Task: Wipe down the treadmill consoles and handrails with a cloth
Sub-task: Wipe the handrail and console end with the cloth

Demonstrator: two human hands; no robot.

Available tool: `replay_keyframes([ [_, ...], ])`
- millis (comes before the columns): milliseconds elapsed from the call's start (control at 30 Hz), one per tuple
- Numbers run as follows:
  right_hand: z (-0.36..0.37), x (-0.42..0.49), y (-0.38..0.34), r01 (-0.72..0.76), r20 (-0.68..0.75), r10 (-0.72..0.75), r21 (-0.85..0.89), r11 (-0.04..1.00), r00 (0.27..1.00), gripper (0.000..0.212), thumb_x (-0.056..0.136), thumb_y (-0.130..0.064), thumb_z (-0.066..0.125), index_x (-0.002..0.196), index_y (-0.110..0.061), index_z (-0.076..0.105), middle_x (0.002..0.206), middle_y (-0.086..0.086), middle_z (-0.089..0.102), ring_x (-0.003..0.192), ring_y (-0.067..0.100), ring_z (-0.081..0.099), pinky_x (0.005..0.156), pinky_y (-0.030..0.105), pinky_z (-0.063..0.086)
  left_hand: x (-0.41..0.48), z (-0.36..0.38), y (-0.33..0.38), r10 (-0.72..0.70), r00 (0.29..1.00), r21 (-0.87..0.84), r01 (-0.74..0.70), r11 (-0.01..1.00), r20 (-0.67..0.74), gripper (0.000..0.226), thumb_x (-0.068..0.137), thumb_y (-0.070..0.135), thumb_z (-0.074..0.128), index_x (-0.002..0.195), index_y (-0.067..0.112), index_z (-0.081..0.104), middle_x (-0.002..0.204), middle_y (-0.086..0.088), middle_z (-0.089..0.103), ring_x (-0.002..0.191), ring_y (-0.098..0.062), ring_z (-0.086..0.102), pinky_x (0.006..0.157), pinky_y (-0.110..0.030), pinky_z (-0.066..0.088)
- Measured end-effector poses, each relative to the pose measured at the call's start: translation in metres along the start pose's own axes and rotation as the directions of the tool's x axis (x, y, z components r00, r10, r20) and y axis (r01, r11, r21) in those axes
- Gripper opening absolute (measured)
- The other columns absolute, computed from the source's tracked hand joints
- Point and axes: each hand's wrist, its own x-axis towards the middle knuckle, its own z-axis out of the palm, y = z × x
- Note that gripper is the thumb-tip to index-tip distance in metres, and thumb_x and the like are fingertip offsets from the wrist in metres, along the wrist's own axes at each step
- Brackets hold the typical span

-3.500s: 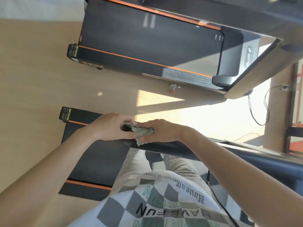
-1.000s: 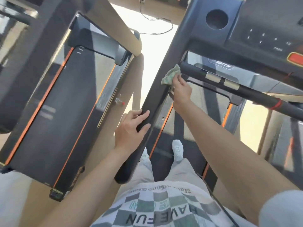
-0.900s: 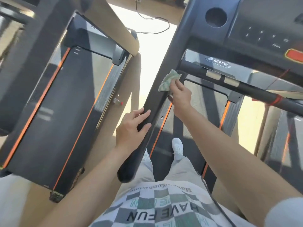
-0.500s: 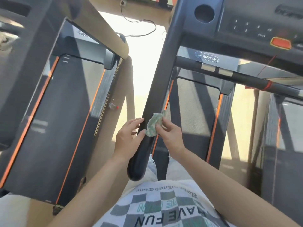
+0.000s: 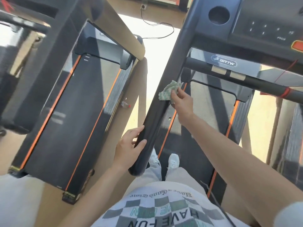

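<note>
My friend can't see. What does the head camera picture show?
A person's right hand holds a green cloth against a treadmill's black left handrail, while the left hand rests on the rail lower down. The console is above; another treadmill stands to the left.

**Sunlit strip on a tan floor**

The floor (image 5: 139,95) is smooth and tan, lying partly in shadow. A bright patch of sunlight (image 5: 157,53) washes it almost white toward the far end. There a thin black cable (image 5: 173,30) loops across the glare up to a socket (image 5: 144,6), set in a tan band (image 5: 164,5) that is probably the foot of the wall.
</note>
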Motion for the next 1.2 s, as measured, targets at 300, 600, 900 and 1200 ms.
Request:
replay_keyframes([
  [300, -0.001, -0.028, 0.021, 0.090, 0.067, -0.080, -0.158, 0.983, 0.995, 0.047, 0.100, -0.025, 0.062, 0.144, -0.011, 0.055, 0.115, -0.008, 0.074, 0.096, -0.009, 0.067, 0.077, 0.008, 0.051, -0.039, 0.013, -0.009, -0.097, 0.992, -0.063, 0.092, 0.994, -0.083, 0.049, 0.096, 0.001, 0.064, 0.138, 0.027, 0.063, 0.136, 0.019, 0.063, 0.129, 0.001, 0.055, 0.111, -0.031, 0.046],
  [600, -0.002, -0.133, 0.098, 0.159, 0.259, -0.082, -0.288, 0.944, 0.962, 0.044, 0.093, -0.020, 0.070, 0.134, -0.009, 0.061, 0.106, -0.025, 0.067, 0.098, -0.012, 0.064, 0.095, 0.020, 0.054, -0.036, 0.008, -0.018, -0.058, 0.998, -0.185, 0.054, 0.981, -0.014, 0.045, 0.097, 0.001, 0.064, 0.139, 0.018, 0.061, 0.135, 0.015, 0.062, 0.127, 0.004, 0.055, 0.099, -0.009, 0.042],
  [900, 0.014, -0.214, 0.157, 0.046, 0.269, 0.034, -0.284, 0.958, 0.962, 0.051, 0.090, -0.012, 0.074, 0.139, -0.011, 0.060, 0.120, -0.006, 0.073, 0.109, 0.001, 0.068, 0.101, 0.022, 0.051, -0.028, -0.003, -0.028, 0.011, 0.999, -0.161, -0.005, 0.987, 0.036, 0.044, 0.095, 0.009, 0.070, 0.136, 0.026, 0.064, 0.129, 0.010, 0.065, 0.117, 0.000, 0.061, 0.090, -0.007, 0.046],
  [1200, 0.054, -0.248, 0.178, -0.007, 0.062, 0.028, -0.312, 0.950, 0.998, 0.027, 0.086, -0.019, 0.076, 0.112, -0.022, 0.072, 0.092, -0.012, 0.076, 0.086, 0.003, 0.071, 0.079, 0.020, 0.057, -0.019, -0.017, -0.037, 0.091, 0.983, -0.068, -0.081, 0.994, 0.161, 0.051, 0.095, 0.016, 0.072, 0.142, 0.028, 0.058, 0.130, 0.012, 0.059, 0.115, -0.004, 0.059, 0.084, -0.001, 0.044],
])
